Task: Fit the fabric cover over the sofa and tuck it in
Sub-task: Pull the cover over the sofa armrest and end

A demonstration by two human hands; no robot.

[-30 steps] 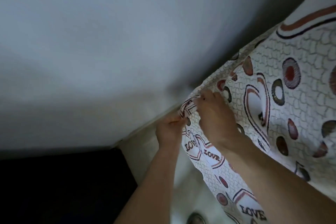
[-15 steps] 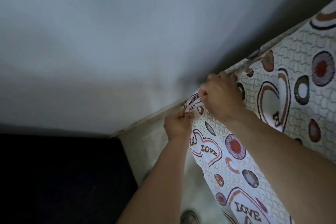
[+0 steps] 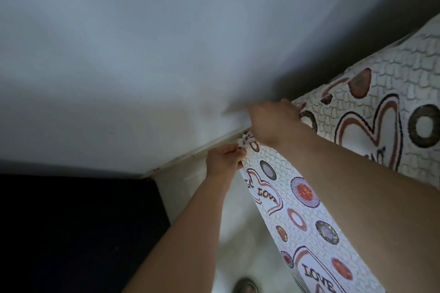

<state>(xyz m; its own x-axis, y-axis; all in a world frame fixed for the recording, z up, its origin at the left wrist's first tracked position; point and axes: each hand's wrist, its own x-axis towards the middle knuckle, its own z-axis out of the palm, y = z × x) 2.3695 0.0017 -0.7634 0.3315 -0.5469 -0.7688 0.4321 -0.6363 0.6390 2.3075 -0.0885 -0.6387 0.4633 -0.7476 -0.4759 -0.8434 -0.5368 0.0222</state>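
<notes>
The fabric cover (image 3: 381, 93) is on the right, pulled over a big rounded shape next to the wall (image 3: 166, 54). One long strip of it hangs down the side toward the floor (image 3: 238, 233). The cloth is white and bumpy, like lots of little stones packed together. It has hearts with the word LOVE in them, and round spots and rings in red, brown and grey. Some spots look sparkly.

The left hand (image 3: 223, 158) has its fingers bent and pinches a small scrunched-up corner of the cover, just under the wall's bottom edge. The right hand (image 3: 273, 123) is just above it, at the top corner of the cover, close to the wall. Its fingers bend over the edge of the cloth and seem to hold it, but the tips are hidden.

The wall is plain, smooth and pale. The floor is pale too. A flat dark patch (image 3: 71, 233) fills the lower left.
</notes>
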